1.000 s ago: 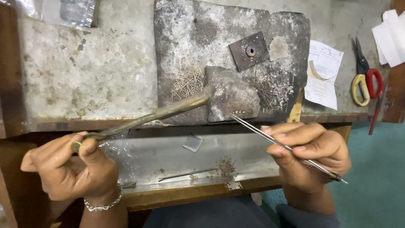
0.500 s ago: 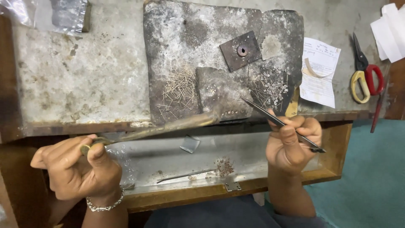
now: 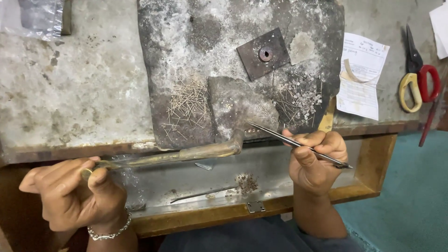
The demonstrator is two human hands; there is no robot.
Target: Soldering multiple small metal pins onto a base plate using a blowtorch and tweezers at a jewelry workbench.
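At the bottom left of the frame, the left hand (image 3: 70, 196) is curled tight around the end of a long brass pipe (image 3: 186, 153), with a silver bracelet (image 3: 109, 232) on the wrist below it. The pipe runs to the right and a little up, and its bent tip sits at the front edge of the dark slab. At the lower right, the right hand (image 3: 315, 161) pinches a thin pair of metal tweezers (image 3: 298, 144) between thumb and fingers. The pointed end of the tweezers aims up and left and comes very near the pipe's tip. Between and under the two hands is a shallow metal tray (image 3: 280, 186) in a wooden frame. A thin rod (image 3: 203, 194) and a small heap of tiny bits (image 3: 246, 183) lie in it. A bit farther up is the grey, stained workbench (image 3: 70, 93). On it lies a big dark slab (image 3: 224, 37), rough and patchy. A bunch of fine little wires (image 3: 186, 105) lies on the slab to the left of the middle, and more small wire pieces (image 3: 298, 98) lie on its right side. Higher on the slab sits a small square metal plate (image 3: 263, 53) with a round hole in it. To the right of the slab is a white paper slip (image 3: 361, 79). At the far right edge lie scissors (image 3: 417, 74) with one yellow handle and one red handle. In the upper left corner is a clear plastic bag (image 3: 32, 18).
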